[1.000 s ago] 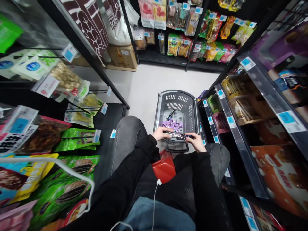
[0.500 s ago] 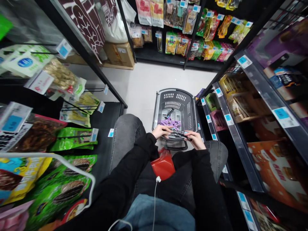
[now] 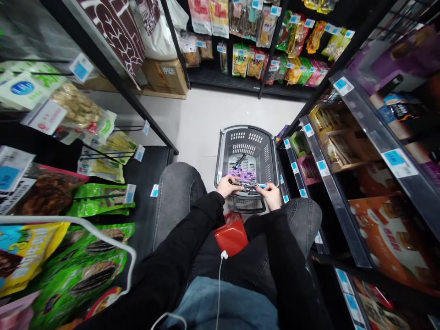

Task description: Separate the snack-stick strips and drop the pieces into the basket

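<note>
Over the near rim of the grey shopping basket (image 3: 270, 156), both hands pinch black-and-white wrapped sticks, too small to tell what kind. My left hand (image 3: 227, 185) has its fingers closed on the left end of the wrapped sticks (image 3: 248, 188). Around their right end, my right hand (image 3: 272, 195) is closed as well. Inside the basket lie several purple packets (image 3: 244, 173), with a black packet (image 3: 239, 161) behind them. The basket's black handle (image 3: 248, 211) hangs toward me. A red pouch (image 3: 231, 234) rests between my thighs.
Hanging bags such as green snack packs (image 3: 99, 200) crowd the left shelf. On the right, shelf edges with price tags (image 3: 400, 162) come close to my knee. A cardboard box (image 3: 165, 75) stands on the floor ahead, beside a back rack of snack bags (image 3: 255, 63).
My right hand has moved a little left, and the wrapped sticks now lie more level between my hands. The whole view has shifted slightly.
</note>
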The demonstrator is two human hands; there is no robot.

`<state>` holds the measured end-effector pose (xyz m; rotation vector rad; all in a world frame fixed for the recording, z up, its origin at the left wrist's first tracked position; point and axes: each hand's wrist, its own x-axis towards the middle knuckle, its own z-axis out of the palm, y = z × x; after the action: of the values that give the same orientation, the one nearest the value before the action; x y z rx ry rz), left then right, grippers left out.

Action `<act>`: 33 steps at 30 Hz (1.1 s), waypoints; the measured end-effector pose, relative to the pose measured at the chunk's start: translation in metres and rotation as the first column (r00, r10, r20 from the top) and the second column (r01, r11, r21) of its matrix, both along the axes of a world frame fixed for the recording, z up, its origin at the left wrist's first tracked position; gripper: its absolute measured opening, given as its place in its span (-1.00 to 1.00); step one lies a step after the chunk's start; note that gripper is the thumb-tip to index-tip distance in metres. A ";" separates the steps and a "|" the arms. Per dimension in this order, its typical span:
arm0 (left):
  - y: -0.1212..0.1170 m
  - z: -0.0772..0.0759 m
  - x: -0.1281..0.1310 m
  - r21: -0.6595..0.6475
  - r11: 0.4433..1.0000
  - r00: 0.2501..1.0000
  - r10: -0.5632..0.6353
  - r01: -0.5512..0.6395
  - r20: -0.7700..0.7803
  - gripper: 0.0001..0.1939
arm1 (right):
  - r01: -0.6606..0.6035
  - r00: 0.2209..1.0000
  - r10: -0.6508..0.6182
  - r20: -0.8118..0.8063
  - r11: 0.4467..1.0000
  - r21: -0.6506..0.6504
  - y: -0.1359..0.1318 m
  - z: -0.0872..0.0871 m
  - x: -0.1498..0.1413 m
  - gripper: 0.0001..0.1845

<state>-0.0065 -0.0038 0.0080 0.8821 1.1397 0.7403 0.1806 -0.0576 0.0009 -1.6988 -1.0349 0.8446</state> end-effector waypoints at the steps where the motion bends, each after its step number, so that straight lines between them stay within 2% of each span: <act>1: 0.001 -0.001 0.000 -0.040 0.998 0.999 0.042 -0.042 0.009 -0.46 | -0.005 1.000 0.005 0.025 1.000 0.002 0.000 0.000 -0.001 -0.67; 3: 0.002 -0.003 -0.002 -0.142 0.987 0.995 0.088 -0.081 0.040 -0.38 | -0.038 0.998 0.035 0.057 0.999 0.040 0.000 0.000 -0.003 -0.71; 6: 0.005 -0.003 -0.006 -0.273 0.962 0.991 0.063 -0.029 0.116 -0.52 | -0.049 0.998 0.044 0.043 0.989 0.137 -0.002 0.003 -0.001 -0.76; 9: 0.007 0.000 -0.011 -0.314 0.945 0.974 -0.016 0.088 0.226 -0.65 | -0.054 0.998 0.061 -0.034 0.982 0.181 -0.003 0.008 0.002 -0.76; 14: 0.007 0.003 -0.019 -0.355 0.912 0.938 -0.082 0.207 0.335 -0.55 | -0.060 0.960 0.112 -0.258 0.978 0.198 -0.005 0.010 0.010 -0.73; 17: 0.006 0.005 -0.019 -0.343 0.916 0.922 -0.067 0.208 0.380 -0.52 | -0.023 0.936 0.075 -0.345 0.988 0.152 -0.005 0.007 0.014 -0.69; 23: 0.007 0.010 -0.015 -0.196 0.970 0.919 -0.060 0.146 0.388 -0.51 | 0.106 0.852 -0.072 -0.518 0.994 0.037 -0.005 0.007 0.017 -0.59; 25: 0.006 0.011 -0.016 -0.158 0.967 0.929 -0.134 0.198 0.344 -0.48 | 0.138 0.834 -0.102 -0.542 0.990 0.026 -0.005 0.006 0.016 -0.58; 26: 0.005 0.012 -0.016 -0.148 0.954 0.931 -0.207 0.260 0.301 -0.48 | 0.154 0.835 -0.118 -0.537 0.988 0.022 -0.004 0.005 0.015 -0.57; 28: 0.003 0.012 -0.015 -0.151 0.890 0.895 -0.400 0.431 0.199 -0.57 | 0.183 0.852 -0.151 -0.501 0.983 0.016 -0.004 0.003 0.011 -0.56; 30: -0.002 0.012 -0.012 -0.171 0.802 0.820 -0.555 0.572 0.138 -0.64 | 0.196 0.876 -0.164 -0.453 0.980 0.023 -0.003 -0.001 0.005 -0.52; 31: -0.005 0.012 -0.010 -0.172 0.773 0.792 -0.596 0.610 0.131 -0.65 | 0.193 0.885 -0.160 -0.437 0.981 0.030 -0.002 -0.003 0.001 -0.50; 33: -0.011 0.010 -0.003 -0.151 0.771 0.786 -0.605 0.618 0.130 -0.61 | 0.175 0.887 -0.139 -0.440 0.984 0.042 -0.002 -0.005 -0.007 -0.42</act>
<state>-0.0097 -0.0148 0.0180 0.9827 0.7612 0.1156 0.1732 -0.0591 -0.0043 -1.4123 -0.6073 1.0047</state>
